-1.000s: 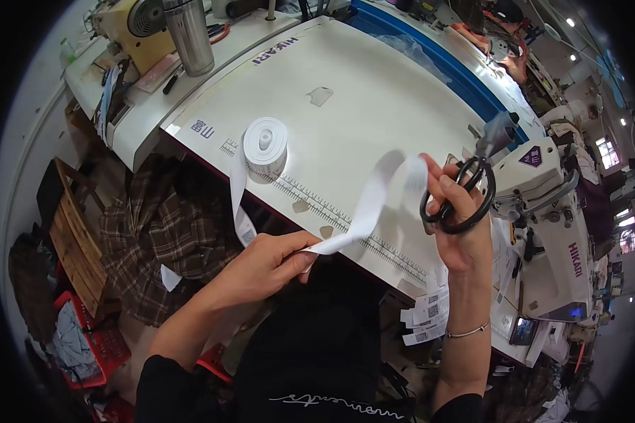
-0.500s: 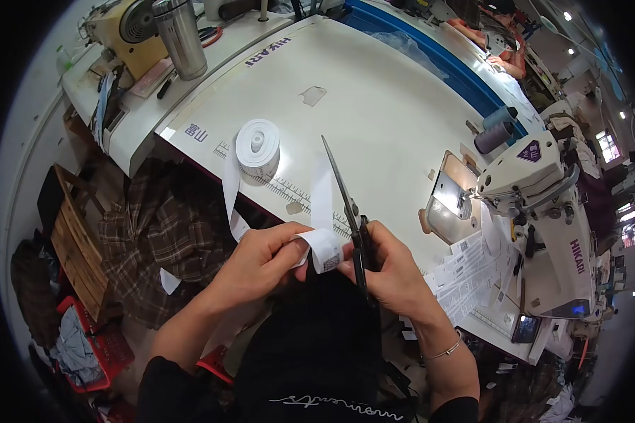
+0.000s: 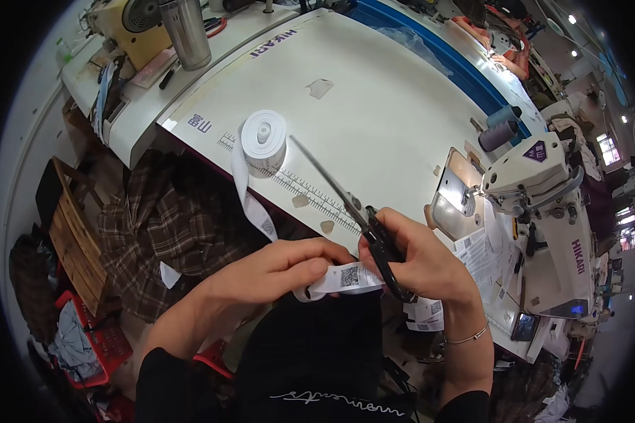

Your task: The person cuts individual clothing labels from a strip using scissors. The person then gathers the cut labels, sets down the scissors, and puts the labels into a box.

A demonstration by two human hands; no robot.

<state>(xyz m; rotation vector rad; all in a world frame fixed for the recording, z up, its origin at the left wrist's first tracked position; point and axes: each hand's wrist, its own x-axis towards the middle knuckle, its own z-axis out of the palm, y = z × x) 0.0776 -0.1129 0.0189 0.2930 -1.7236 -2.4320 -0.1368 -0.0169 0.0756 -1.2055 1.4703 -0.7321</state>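
Note:
A white label strip (image 3: 348, 277) with a printed code runs between my hands at the table's front edge. My left hand (image 3: 289, 268) is closed on its left part. Black-handled scissors (image 3: 382, 248) lie in my right hand (image 3: 420, 257), blades together and pointing up and left over the table. The fingertips of that hand are at the right end of the strip. A roll of white label tape (image 3: 264, 141) stands on the table, and its loose tail (image 3: 244, 187) hangs over the front edge toward my left hand.
The white table (image 3: 374, 106) bears a printed ruler and paper scraps. At right stands a sewing machine (image 3: 529, 169), with cut labels (image 3: 483, 254) below it. Thread cones (image 3: 498, 135) and a blue trough (image 3: 466, 92) lie behind. A steel flask (image 3: 185, 35) stands back left. A person works at the far right.
The strip, first stretched up across the table, is now drawn in short between my hands. My right hand has come down and left, then slightly right, and the scissors now point up and left.

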